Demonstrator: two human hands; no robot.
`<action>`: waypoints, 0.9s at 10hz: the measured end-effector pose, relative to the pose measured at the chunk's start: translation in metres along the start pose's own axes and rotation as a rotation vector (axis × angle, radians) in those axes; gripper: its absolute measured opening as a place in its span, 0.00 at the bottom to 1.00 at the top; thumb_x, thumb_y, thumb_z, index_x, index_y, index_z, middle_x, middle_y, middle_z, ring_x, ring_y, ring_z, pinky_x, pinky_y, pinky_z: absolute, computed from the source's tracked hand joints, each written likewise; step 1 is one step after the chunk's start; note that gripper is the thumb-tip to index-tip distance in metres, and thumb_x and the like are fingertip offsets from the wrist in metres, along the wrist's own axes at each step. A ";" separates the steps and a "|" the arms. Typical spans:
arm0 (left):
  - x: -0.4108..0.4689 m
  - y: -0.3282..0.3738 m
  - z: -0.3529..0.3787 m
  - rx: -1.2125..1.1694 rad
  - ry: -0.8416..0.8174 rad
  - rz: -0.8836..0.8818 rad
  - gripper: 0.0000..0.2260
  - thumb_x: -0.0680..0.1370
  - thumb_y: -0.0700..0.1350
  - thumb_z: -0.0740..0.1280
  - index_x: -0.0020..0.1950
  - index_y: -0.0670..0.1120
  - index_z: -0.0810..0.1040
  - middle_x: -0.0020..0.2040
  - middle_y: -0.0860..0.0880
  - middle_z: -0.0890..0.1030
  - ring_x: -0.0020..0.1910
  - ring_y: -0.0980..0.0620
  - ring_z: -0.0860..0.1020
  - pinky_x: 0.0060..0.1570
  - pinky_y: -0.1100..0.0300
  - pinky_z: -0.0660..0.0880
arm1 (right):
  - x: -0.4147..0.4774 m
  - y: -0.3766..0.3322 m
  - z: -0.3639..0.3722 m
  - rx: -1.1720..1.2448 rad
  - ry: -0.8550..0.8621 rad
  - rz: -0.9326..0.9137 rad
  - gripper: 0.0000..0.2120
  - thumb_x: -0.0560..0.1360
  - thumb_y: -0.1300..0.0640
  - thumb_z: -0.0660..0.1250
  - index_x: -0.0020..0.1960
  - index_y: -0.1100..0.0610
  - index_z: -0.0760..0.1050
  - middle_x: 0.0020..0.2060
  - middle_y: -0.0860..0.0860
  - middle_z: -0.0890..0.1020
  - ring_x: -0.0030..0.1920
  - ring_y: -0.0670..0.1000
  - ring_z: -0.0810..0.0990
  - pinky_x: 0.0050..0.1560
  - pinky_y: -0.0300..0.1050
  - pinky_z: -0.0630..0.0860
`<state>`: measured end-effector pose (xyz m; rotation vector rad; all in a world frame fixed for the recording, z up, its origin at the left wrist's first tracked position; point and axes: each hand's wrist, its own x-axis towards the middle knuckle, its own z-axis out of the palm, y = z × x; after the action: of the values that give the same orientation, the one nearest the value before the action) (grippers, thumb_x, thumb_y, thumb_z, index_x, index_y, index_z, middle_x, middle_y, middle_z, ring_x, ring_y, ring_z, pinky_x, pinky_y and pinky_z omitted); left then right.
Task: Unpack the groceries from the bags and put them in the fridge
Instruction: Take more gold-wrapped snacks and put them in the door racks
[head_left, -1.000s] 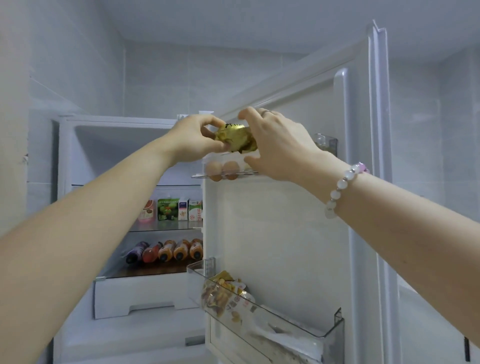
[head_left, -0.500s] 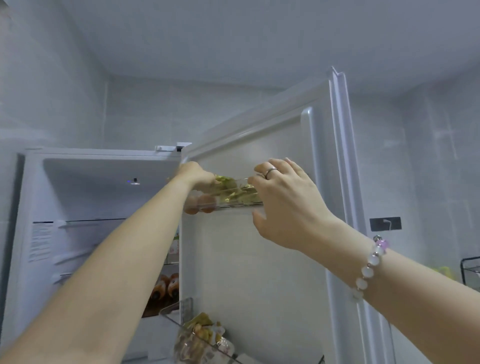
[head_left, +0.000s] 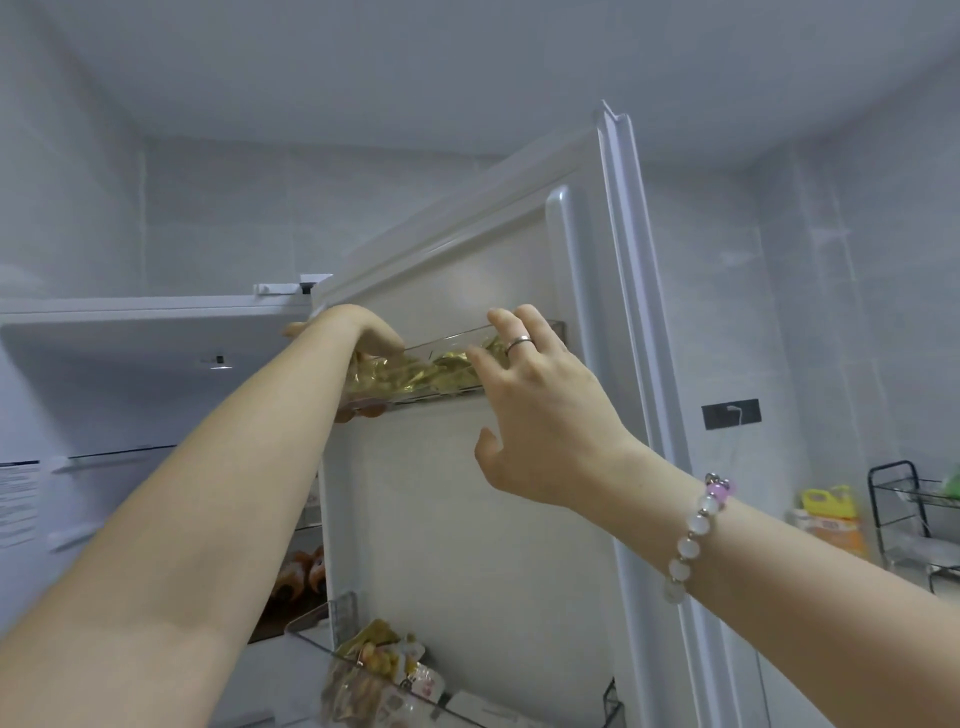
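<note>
My left hand (head_left: 358, 335) dips into the top door bin (head_left: 447, 339), likely seating the gold packets (head_left: 415, 371) below the rim; its fingers are hidden, so I cannot tell its grip. My right hand (head_left: 540, 421), released and spread, steadies the bin's front.

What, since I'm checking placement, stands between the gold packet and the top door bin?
Nothing visible. The gold packet lies inside the top door bin; left hand reaches in, right hand touches its rim.

The clear door shelf (head_left: 447, 338) holds gold foil packets (head_left: 415, 372) — heaped together.
</note>
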<state>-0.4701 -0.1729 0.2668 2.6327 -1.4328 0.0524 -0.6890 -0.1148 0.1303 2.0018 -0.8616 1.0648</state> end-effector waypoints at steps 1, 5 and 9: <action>0.002 -0.007 0.002 -0.015 -0.164 -0.030 0.24 0.52 0.50 0.69 0.48 0.47 0.80 0.43 0.50 0.85 0.43 0.47 0.79 0.70 0.48 0.60 | 0.002 -0.002 0.004 0.030 0.013 0.042 0.24 0.58 0.51 0.72 0.52 0.59 0.79 0.61 0.61 0.75 0.65 0.61 0.71 0.57 0.46 0.74; -0.061 0.008 0.019 -0.305 -0.117 0.011 0.14 0.79 0.50 0.60 0.45 0.39 0.75 0.36 0.43 0.79 0.30 0.47 0.77 0.34 0.58 0.69 | -0.004 0.017 0.006 -0.107 0.005 -0.135 0.33 0.70 0.55 0.64 0.72 0.60 0.59 0.73 0.62 0.53 0.74 0.61 0.49 0.73 0.46 0.51; -0.087 0.016 0.071 -0.435 0.886 0.484 0.16 0.78 0.51 0.62 0.61 0.43 0.73 0.62 0.42 0.74 0.65 0.42 0.67 0.66 0.51 0.61 | -0.017 0.040 -0.007 0.038 -0.051 -0.152 0.31 0.73 0.50 0.65 0.73 0.56 0.61 0.76 0.57 0.50 0.76 0.55 0.47 0.73 0.45 0.53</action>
<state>-0.5332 -0.1189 0.1896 1.5285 -1.4449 0.7498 -0.7310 -0.1266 0.1287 2.0974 -0.7076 0.9544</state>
